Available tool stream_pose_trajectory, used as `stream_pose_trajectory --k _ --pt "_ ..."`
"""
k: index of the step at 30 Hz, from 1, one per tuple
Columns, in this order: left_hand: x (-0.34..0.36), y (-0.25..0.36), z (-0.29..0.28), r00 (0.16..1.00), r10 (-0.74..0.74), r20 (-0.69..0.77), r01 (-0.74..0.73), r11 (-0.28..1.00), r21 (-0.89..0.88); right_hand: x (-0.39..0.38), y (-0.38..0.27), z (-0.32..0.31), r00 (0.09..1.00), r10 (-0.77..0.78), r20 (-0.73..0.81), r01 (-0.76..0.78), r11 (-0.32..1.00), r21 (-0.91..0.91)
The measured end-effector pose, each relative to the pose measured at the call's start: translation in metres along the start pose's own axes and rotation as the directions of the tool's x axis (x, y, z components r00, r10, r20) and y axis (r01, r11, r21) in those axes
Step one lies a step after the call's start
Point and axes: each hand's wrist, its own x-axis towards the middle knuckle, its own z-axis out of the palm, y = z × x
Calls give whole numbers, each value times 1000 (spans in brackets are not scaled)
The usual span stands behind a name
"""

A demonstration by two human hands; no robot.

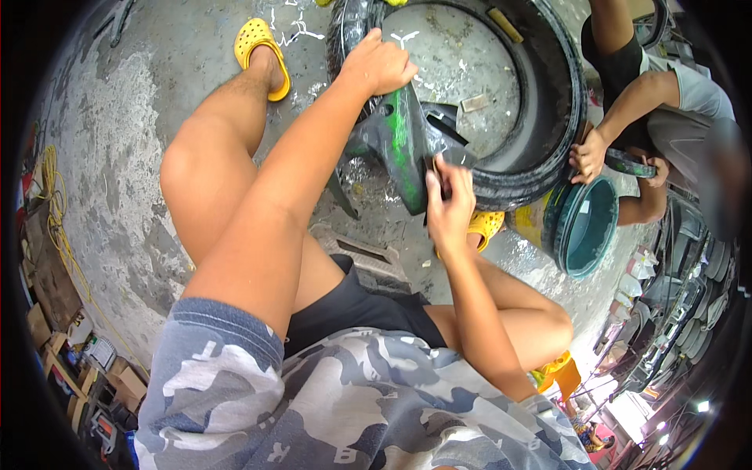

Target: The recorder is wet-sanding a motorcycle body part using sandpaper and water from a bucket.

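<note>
A dark plastic panel, like a motorcycle fairing [401,137] with scuffed green paint, stands tilted between my knees against a large black tyre [552,94]. My left hand [380,66] is closed over its upper end. Lower down, my right hand [452,205] pinches at the panel's right edge, with thumb and fingers drawn together. Something small and brown shows at those fingertips, too small to name. Black angular parts of the panel jut out between it and the tyre.
At the right, another person's hand [589,155] rests by the tyre's rim; their other hand holds a dark curved piece [630,164]. Below stands a teal bucket [589,235]. A grey slotted block [364,254] lies under me. Yellow rope [55,204] and boxes line the left.
</note>
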Motion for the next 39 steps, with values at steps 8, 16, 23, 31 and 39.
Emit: stream_pose_trajectory --k 8,16,23,31,39 --pt "10 7 7 999 37 -37 -38 999 -21 66 1 21 984 -177 -5 171 956 -240" --pt "14 8 0 999 43 -22 -44 999 -28 71 -1 17 988 -157 -4 152 964 -216" --pt "5 0 -4 996 -14 84 14 1000 5 10 3 7 986 -165 17 166 983 -81" --pt "6 2 0 999 8 38 -7 1000 -24 58 0 27 986 -165 4 164 977 -139" --pt "13 5 2 997 51 -58 -53 998 -43 89 0 32 994 -112 13 113 984 -139"
